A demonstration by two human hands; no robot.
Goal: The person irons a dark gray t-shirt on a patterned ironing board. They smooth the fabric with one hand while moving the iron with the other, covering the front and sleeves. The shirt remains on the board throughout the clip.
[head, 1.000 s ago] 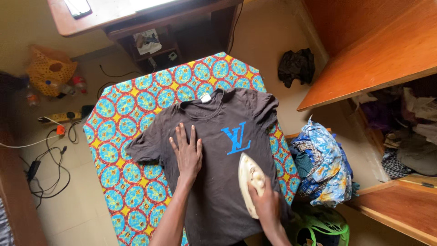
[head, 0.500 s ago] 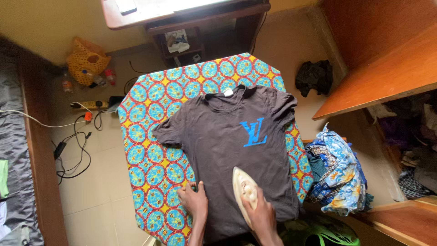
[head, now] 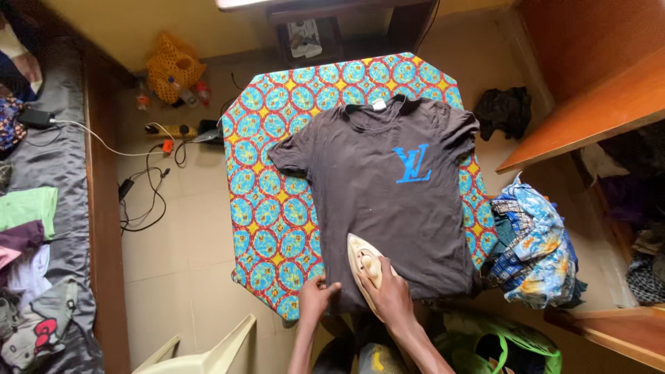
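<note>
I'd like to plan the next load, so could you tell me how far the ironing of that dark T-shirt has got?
Done: the dark T-shirt lies spread flat, front up, on the patterned cloth, and its chest looks smooth. In hand: the right hand presses the cream iron on the lower hem, while the left hand grips the hem beside it. Left: a heap of blue patterned clothes waits alongside.
</note>
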